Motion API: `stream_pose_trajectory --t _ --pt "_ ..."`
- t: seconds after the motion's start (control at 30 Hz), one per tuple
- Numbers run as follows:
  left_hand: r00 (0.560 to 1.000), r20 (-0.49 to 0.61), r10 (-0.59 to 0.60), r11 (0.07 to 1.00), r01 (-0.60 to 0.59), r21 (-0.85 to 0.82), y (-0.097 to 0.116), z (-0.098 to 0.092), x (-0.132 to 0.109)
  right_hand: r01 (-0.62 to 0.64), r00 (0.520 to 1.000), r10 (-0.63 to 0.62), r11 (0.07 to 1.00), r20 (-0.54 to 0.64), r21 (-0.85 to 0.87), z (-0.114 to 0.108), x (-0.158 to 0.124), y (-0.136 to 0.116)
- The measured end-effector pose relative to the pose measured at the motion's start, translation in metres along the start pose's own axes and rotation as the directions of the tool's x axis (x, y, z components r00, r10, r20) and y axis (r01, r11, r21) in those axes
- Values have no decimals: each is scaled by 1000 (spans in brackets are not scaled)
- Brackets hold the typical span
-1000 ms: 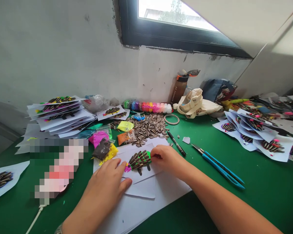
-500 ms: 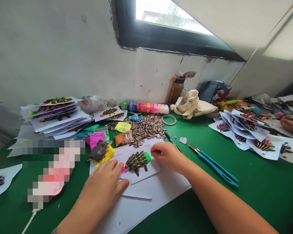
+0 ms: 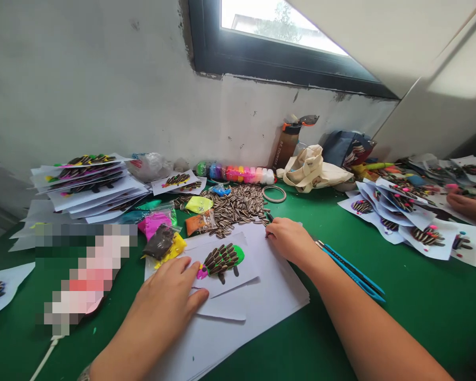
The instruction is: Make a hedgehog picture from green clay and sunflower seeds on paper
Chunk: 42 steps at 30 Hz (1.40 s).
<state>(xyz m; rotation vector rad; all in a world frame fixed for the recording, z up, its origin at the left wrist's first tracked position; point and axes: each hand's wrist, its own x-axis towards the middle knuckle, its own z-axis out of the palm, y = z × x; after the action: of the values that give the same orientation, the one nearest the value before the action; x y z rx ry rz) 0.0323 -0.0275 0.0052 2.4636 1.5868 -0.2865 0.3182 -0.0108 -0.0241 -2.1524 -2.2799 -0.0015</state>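
Note:
My left hand (image 3: 166, 288) lies with fingers apart on the left edge of a white card (image 3: 238, 278). The card carries a picture of an animal, with sunflower seeds (image 3: 220, 259) set in rows on a green clay body (image 3: 238, 255), a pink clay head (image 3: 202, 271) and dark legs. It rests on a stack of white paper (image 3: 277, 301). My right hand (image 3: 289, 241) is closed at the paper's upper right edge, fingers curled over a black pen (image 3: 269, 216); whether they grip it is hidden. Just beyond lies a heap of sunflower seeds (image 3: 238, 206).
Clay packets in yellow (image 3: 199, 204), orange (image 3: 199, 223) and black (image 3: 159, 243) lie left of the seeds. A blue craft knife (image 3: 353, 272) lies beside my right forearm. Card stacks (image 3: 95, 198) stand at left. Another person's hand (image 3: 470, 205) shows at far right.
My right hand has moved right and away from the card's green end to the pen beside the seed heap. My left hand stays on the card.

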Motion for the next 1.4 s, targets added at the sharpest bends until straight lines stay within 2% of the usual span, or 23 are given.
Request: stream_pose_trajectory --t 0.33,0.5,0.57,0.63,0.7,0.73,0.8,0.9,1.13,1.4 --pt "1000 -13 14 1000 -14 -3 0 1 0 46 999 -46 999 -22 -8 10 3 -7" --pt "1000 -8 -2 1000 2 -5 0 1 1 38 997 -35 998 -64 54 0 0 -17" --pt "1000 -8 -5 1000 5 -4 0 1 0 63 996 -54 989 -75 135 -7 -5 -23" --pt "1000 -14 -2 1000 2 -3 0 1 0 133 991 -114 928 -73 349 -13 -11 -31" --pt "1000 -20 3 1000 -3 -1 -1 2 0 177 982 -183 797 -49 578 -17 -16 -39" --pt "1000 -20 4 1000 -4 1 -1 2 0 180 977 -213 736 -30 653 -18 -19 -42" --pt "1000 -14 3 1000 -3 7 -1 2 1 160 968 -248 684 20 712 -17 -22 -48" --pt "1000 -8 1 1000 -1 18 -1 3 1 134 964 -256 684 64 717 -13 -21 -53" --pt "1000 6 -17 1000 17 21 0 1 0 146 971 -234 741 48 655 -7 -15 -58" --pt "1000 2 -10 1000 10 12 0 1 1 222 953 -301 754 24 618 -8 -15 -64"
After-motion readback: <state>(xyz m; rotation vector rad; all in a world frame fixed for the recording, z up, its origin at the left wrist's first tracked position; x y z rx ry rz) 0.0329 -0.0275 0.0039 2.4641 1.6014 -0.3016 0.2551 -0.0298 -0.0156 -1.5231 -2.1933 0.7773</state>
